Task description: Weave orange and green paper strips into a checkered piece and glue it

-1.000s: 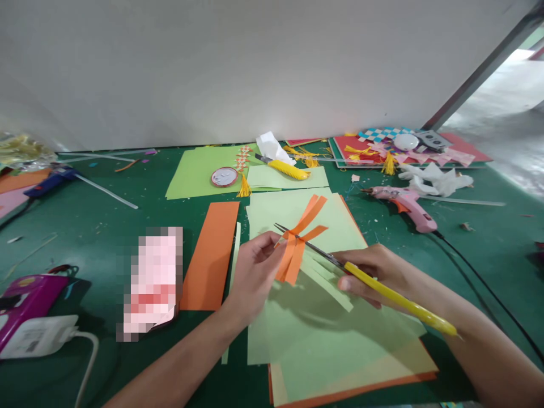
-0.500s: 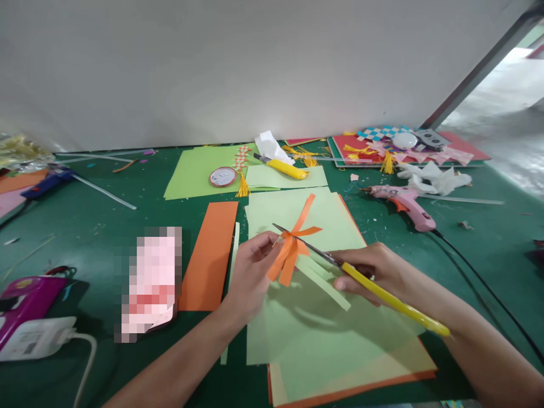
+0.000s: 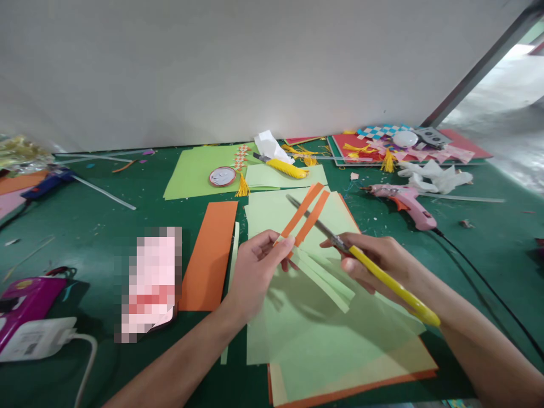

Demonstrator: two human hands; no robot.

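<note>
Between the thumb and fingers of my left hand (image 3: 263,263) is a small woven piece of paper strips. Two orange strips (image 3: 312,218) point up and away from it, and pale green strips (image 3: 327,277) hang toward the lower right. My right hand (image 3: 374,260) is closed round yellow-handled scissors (image 3: 391,286), their blades (image 3: 317,224) pointing up-left across the orange strips. Whether the blades touch the strips I cannot tell. Below both hands lies a stack of pale green sheets (image 3: 340,351), with orange paper under it.
An orange paper rectangle (image 3: 210,258) and a blurred-out phone (image 3: 153,283) lie left. At the right rests a pink glue gun (image 3: 403,204) with its cord. Behind are a yellow cutter (image 3: 287,168), a round tin (image 3: 222,176) and a woven bookmark (image 3: 242,158). A white adapter (image 3: 38,340) sits front left.
The orange strips, folded down toward me before, now extend upward and away. My right hand has drawn the scissors slightly back to the right, off the strips' crossing.
</note>
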